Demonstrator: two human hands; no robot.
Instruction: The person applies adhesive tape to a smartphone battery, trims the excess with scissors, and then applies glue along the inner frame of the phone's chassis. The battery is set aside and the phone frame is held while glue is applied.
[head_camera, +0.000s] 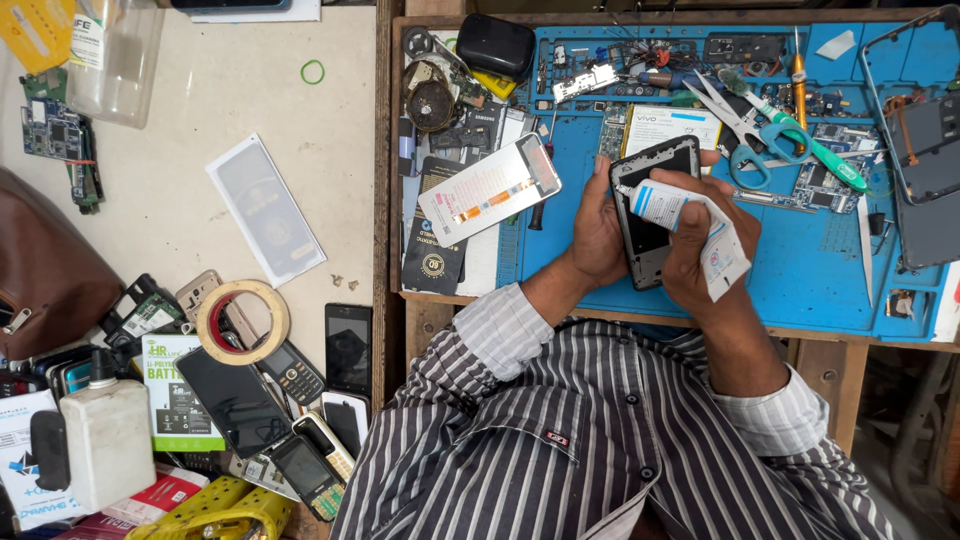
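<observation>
A black rectangular phone frame (652, 210) is gripped by the left hand (598, 232) above the blue work mat's (800, 270) near edge. A squeezed white glue tube (690, 225), nozzle at the frame's upper rim, is clenched by the right hand (700, 250); gluing looks barely begun.

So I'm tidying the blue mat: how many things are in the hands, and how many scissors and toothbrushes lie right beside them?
black smartphone, in the left hand: 1
white squeeze tube, in the right hand: 1
scissors: 1
green toothbrush: 1
Total: 4
</observation>
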